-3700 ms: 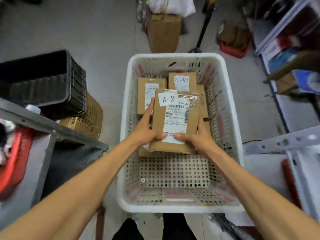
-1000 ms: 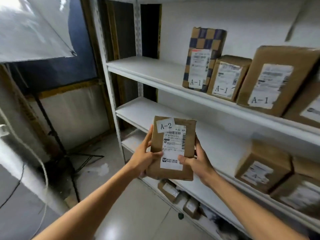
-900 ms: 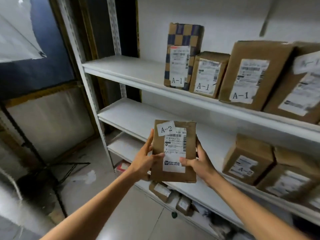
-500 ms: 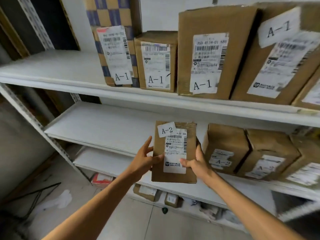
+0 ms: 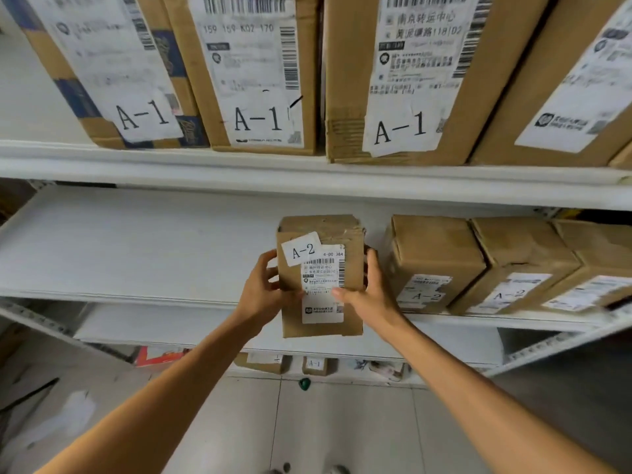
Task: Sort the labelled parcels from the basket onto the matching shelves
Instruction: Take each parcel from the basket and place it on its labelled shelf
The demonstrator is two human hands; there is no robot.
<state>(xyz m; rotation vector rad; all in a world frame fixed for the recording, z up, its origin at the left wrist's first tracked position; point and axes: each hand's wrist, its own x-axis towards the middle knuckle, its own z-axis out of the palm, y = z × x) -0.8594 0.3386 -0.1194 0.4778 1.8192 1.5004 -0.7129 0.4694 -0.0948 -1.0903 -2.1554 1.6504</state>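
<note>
Tiled floor (image 5: 342, 425) (small green object (image 5: 304, 383))

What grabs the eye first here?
The A-2 parcel stands upright at centre frame, gripped between the left hand and the right hand in front of the middle shelf. Above it, large A-1 boxes line the upper shelf. To its right, A-2 boxes sit on the middle shelf.
</note>
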